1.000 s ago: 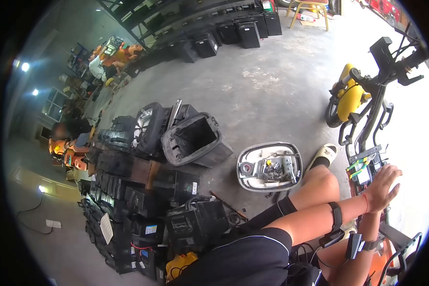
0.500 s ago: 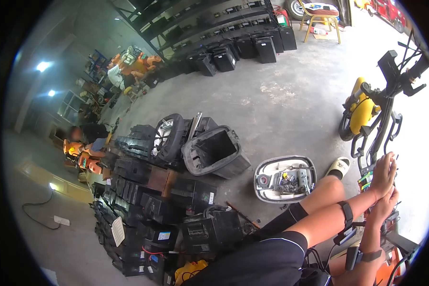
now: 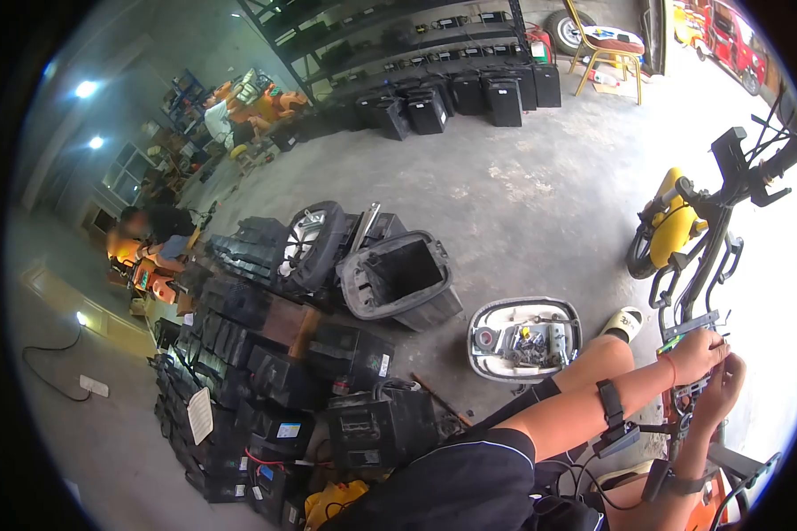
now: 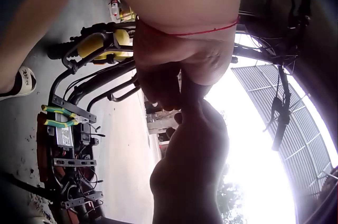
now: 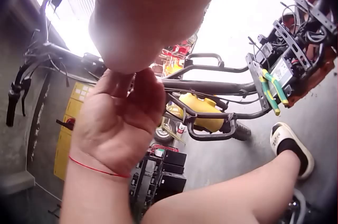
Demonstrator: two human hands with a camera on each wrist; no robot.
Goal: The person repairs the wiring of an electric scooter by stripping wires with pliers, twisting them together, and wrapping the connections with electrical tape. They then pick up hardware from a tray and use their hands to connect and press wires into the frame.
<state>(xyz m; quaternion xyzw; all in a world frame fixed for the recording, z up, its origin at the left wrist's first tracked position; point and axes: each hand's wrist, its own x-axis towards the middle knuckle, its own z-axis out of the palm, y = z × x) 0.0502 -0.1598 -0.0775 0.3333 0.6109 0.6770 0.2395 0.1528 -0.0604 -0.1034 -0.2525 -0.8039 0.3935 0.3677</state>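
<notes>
My left hand, with a thin red string round its wrist, meets my right hand over the bare vehicle frame. Fingers of both hands are curled, and their tips come together. In the right wrist view the left palm faces the camera, with the fingertips behind the right hand. I cannot tell whether anything small is pinched between them. Pliers with green and yellow handles lie on the frame near a metal bracket, beside a silver box and loose wires.
A grey tub of small metal parts sits on the floor by my sandalled foot. Left of it stand an open black bin and stacked black battery cases. A yellow fender covers the front wheel. Another person is far left.
My left hand, spread over the frame at first, has curled its fingers and met the right hand's fingertips. Both hands then came lower. The head view has shifted as well.
</notes>
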